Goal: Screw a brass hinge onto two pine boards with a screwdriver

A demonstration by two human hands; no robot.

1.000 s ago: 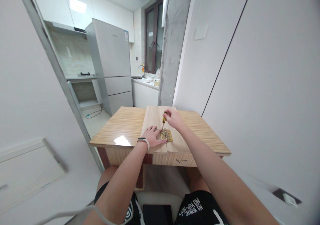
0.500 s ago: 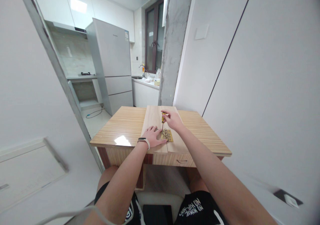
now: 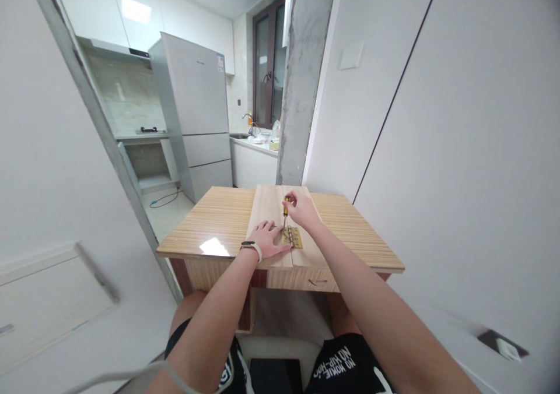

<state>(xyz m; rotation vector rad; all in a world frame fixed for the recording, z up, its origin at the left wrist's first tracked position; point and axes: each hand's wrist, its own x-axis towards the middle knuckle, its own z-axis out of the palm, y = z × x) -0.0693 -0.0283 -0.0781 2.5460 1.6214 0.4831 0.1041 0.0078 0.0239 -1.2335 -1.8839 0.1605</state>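
A home is indicated by the kitchen at the far left, where a fridge is flanked by a stove and a sink, with cabinets mounted above.

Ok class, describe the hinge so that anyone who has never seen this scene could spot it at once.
On the desk, find the pale boards running front to back. The hinge straddles their seam, by the left hand and the tip of the screwdriver. Flat and gold-coloured, it stands out from the boards beneath.
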